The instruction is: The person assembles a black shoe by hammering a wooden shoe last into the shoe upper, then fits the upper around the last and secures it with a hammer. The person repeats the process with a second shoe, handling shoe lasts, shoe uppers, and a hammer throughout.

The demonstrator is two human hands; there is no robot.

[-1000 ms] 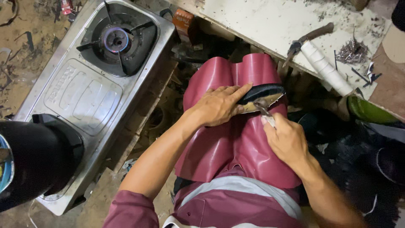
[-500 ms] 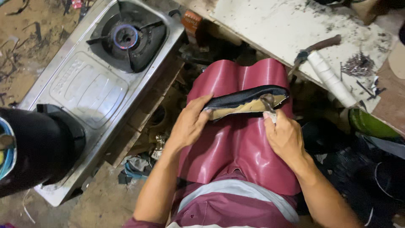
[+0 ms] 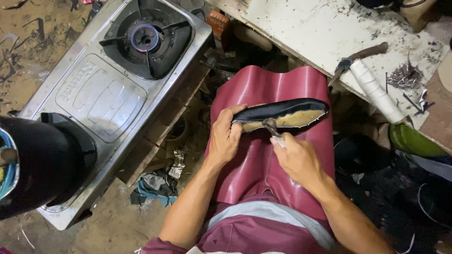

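Stove: I see a steel gas stove [image 3: 117, 80] left of my knees, a black pot [image 3: 37, 164] on its near end.
Bench: white board [image 3: 320, 33] ahead holds a hammer [image 3: 360, 54], nails [image 3: 405, 75].
Shoe: the shoe upper [image 3: 282, 113] lies over my maroon apron [image 3: 268, 155].
Hands: left hand [image 3: 226, 136] grips its heel; right hand [image 3: 296, 157] pinches a small tool [image 3: 272, 128] against it.
Floor: dirt, scraps.

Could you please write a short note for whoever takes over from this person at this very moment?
Left hand: grips the heel end of the black shoe upper, sole side up, over the maroon apron on the lap.
Right hand: holds a small metal tool against the tan insole's near edge.
Nearby: hammer, white roll and loose nails on the white bench; gas stove to the left.
Done: upper sits on the insole.
Left: edge work; how far it has got cannot be told.
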